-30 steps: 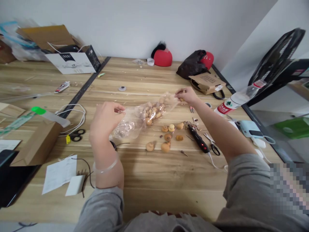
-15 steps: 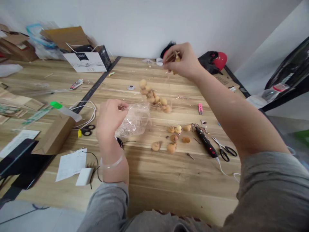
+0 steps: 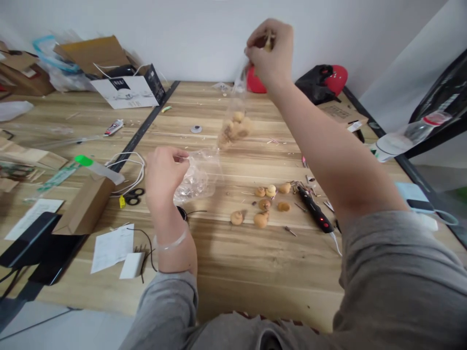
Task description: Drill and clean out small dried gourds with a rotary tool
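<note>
My right hand point(image 3: 270, 53) is raised high above the far table edge, pinching the top of a clear plastic bag point(image 3: 233, 97) and a small tan piece between its fingers. Several round tan nuts point(image 3: 234, 129) hang clumped inside the stretched bag. My left hand point(image 3: 164, 172) grips the crumpled lower part of the bag point(image 3: 195, 180) just above the wooden table point(image 3: 219, 262). Several loose carved nuts point(image 3: 260, 206) lie on the table to the right of the bag, below my right forearm.
A black engraving pen point(image 3: 314, 216) with a red light lies right of the nuts. Left stand scissors point(image 3: 132, 197), a white cable point(image 3: 127, 167) and a brown paper bag point(image 3: 85, 206). Papers, a white adapter point(image 3: 131, 265), a plastic bottle point(image 3: 404, 136) and a cardboard box point(image 3: 126, 87) surround the table.
My right hand has risen further and away from me, pulling the bag upward. The clump of nuts now hangs higher and tighter. My left hand stays nearly still, and the view has shifted slightly.
</note>
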Tool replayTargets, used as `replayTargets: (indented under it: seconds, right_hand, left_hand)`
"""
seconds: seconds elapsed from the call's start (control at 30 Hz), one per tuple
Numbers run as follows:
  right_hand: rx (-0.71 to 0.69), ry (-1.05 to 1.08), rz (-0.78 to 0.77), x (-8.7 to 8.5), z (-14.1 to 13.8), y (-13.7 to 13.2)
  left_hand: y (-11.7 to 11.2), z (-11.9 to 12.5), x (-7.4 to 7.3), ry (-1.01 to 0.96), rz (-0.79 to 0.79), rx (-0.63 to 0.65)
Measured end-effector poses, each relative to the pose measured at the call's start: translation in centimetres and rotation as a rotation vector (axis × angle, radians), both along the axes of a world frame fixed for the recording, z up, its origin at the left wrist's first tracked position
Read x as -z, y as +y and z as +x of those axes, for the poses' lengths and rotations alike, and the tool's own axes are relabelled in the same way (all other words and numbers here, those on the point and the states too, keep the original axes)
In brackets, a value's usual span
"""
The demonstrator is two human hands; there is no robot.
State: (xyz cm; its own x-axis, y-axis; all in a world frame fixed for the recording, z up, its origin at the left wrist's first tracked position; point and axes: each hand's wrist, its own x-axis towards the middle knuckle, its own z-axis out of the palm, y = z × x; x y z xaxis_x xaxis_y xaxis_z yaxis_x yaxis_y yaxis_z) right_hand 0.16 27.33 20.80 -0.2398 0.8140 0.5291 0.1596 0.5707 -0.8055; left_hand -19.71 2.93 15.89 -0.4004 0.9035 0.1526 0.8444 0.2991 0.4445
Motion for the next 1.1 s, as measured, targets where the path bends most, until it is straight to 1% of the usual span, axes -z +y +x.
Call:
replayTargets:
  seconds: [0.03,0.07,0.17,0.23,0.27,0.3,0.37,0.43,0.5,0.57,0.6,0.67,0.7,0.73,0.8,0.9,1.0,1.1]
  right_hand:
    - [0.159,-0.032,0.095,0.8,0.7,-0.6]
    - [0.242,-0.133,0.132,1.9,1.6,-1.5]
    - [0.244,-0.241,0.095,6.5,5.0,-4.5]
    - [0.268,-0.282,0.053,9.6,7.6,-5.9]
    - [0.289,-0.317,0.026,10.9,8.8,-6.4]
    - [0.318,-0.327,0.002,11.9,9.9,-6.8]
    - [0.361,-0.287,-0.074,13.1,11.7,-7.5]
    - [0.385,-0.138,-0.185,13.3,12.8,-8.7]
    - [0.364,0.108,-0.351,12.9,13.3,-10.6]
    - [0.258,0.387,-0.605,12.3,13.5,-13.0]
    - [0.175,0.506,-0.756,11.9,13.4,-14.3]
    - [0.052,0.670,-1.008,11.3,13.3,-16.6]
    - [0.020,0.718,-1.089,11.1,13.2,-17.5]
    - [0.007,0.745,-1.134,10.8,13.2,-18.4]
    - [0.002,0.740,-1.162,10.5,13.2,-19.7]
    - [-0.013,0.673,-1.093,10.3,13.4,-21.2]
    - [-0.002,0.652,-0.894,10.5,13.8,-22.7]
    - [0.087,0.606,-0.664,11.3,14.3,-23.7]
  left_hand:
    - [0.1,0.0,0.1,-0.003,0.005,0.006]
    - [0.2,0.0,0.2,-0.009,0.011,0.013]
    - [0.5,0.0,0.5,-0.034,0.029,0.025]
    - [0.8,0.1,0.7,-0.046,0.019,0.025]
    - [0.9,0.2,0.8,-0.050,0.004,0.026]
    - [1.1,0.3,0.8,-0.050,-0.014,0.027]
    - [1.5,0.5,1.0,-0.041,-0.059,0.035]
    - [1.8,0.9,1.1,-0.016,-0.116,0.057]
    - [2.0,1.3,1.2,0.033,-0.179,0.085]
    - [2.2,1.7,1.3,0.095,-0.244,0.122]
    - [2.3,1.9,1.4,0.122,-0.272,0.152]
    - [2.4,2.3,1.5,0.160,-0.323,0.215]
    - [2.5,2.5,1.5,0.172,-0.341,0.240]
    - [2.6,2.7,1.6,0.178,-0.355,0.255]
    - [2.6,3.1,1.6,0.176,-0.369,0.256]
    - [2.6,3.6,1.5,0.143,-0.344,0.223]
    - [2.6,3.9,1.5,0.102,-0.265,0.186]
    - [2.7,3.8,1.7,0.082,-0.190,0.192]
